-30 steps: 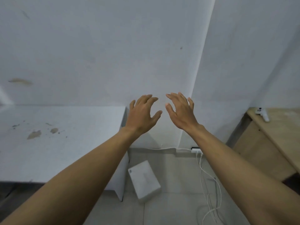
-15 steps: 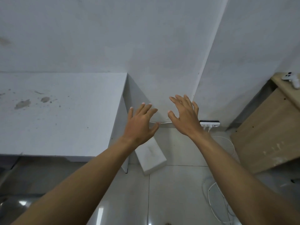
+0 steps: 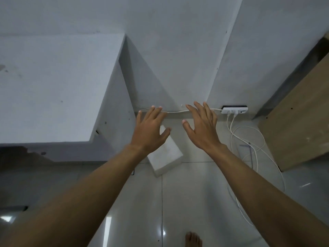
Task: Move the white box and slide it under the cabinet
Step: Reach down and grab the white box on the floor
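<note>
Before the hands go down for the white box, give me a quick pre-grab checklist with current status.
1. White box in view on the floor: ok.
2. Left hand open, empty: ok.
3. Right hand open, empty: ok.
4. Contact with box: not ok; no grip yet.
5. White cables and power strip apart from the box, to its right: ok.
6. Free space under the white cabinet: cannot tell, too dark.

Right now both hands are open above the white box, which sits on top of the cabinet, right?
Not quite. The head view shows both hands, left and right, open above the white box, but the box lies on the floor beside the cabinet, not on top of it.
</note>
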